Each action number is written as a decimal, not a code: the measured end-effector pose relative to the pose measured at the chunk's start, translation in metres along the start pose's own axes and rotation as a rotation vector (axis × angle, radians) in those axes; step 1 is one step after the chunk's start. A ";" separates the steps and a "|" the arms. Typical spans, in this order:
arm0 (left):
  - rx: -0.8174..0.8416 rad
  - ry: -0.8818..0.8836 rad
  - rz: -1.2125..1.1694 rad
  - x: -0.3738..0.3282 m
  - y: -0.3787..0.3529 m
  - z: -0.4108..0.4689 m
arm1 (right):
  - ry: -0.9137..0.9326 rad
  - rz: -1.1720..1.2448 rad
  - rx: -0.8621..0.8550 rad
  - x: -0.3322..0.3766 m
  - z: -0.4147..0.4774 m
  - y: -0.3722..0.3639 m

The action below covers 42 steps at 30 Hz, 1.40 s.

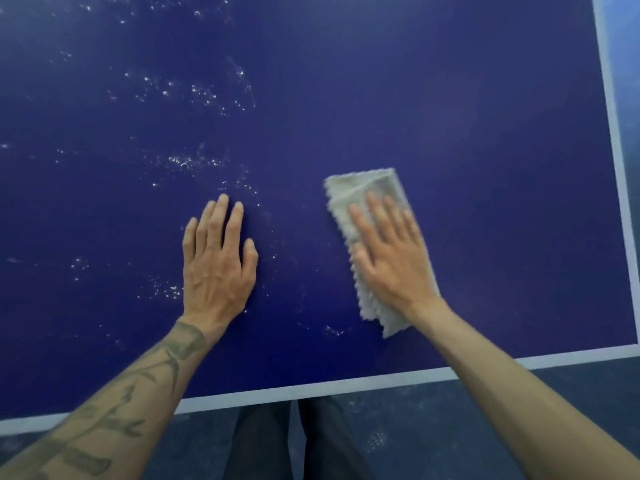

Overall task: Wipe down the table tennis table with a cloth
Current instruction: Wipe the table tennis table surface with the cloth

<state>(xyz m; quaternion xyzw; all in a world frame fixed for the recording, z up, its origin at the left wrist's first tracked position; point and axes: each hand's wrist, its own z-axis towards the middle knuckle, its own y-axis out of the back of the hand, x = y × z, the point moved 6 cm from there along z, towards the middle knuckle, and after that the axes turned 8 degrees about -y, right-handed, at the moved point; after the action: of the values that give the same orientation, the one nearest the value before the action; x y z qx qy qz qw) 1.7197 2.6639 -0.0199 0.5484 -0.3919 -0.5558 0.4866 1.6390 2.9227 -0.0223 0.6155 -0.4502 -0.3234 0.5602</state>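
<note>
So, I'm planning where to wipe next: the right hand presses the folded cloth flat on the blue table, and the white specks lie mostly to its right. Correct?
No. The head view shows the specks mostly left of the cloth; the right hand does press it flat on the table.

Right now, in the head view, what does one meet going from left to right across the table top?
The left hand → the right hand, flat on the cloth → the white edge line.
</note>
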 end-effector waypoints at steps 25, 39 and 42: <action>-0.011 0.009 -0.033 0.002 -0.006 -0.012 | 0.091 0.056 -0.010 0.073 -0.029 -0.018; -0.010 0.007 -0.024 0.003 -0.007 -0.013 | -0.033 0.074 -0.026 0.090 -0.042 -0.025; -0.006 0.001 -0.028 0.004 -0.006 -0.014 | 0.047 0.032 -0.002 0.070 -0.085 -0.029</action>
<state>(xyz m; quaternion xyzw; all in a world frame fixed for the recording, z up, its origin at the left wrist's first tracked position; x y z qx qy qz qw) 1.7329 2.6631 -0.0281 0.5529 -0.3823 -0.5632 0.4807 1.7481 2.8914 -0.0291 0.6152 -0.4464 -0.3001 0.5764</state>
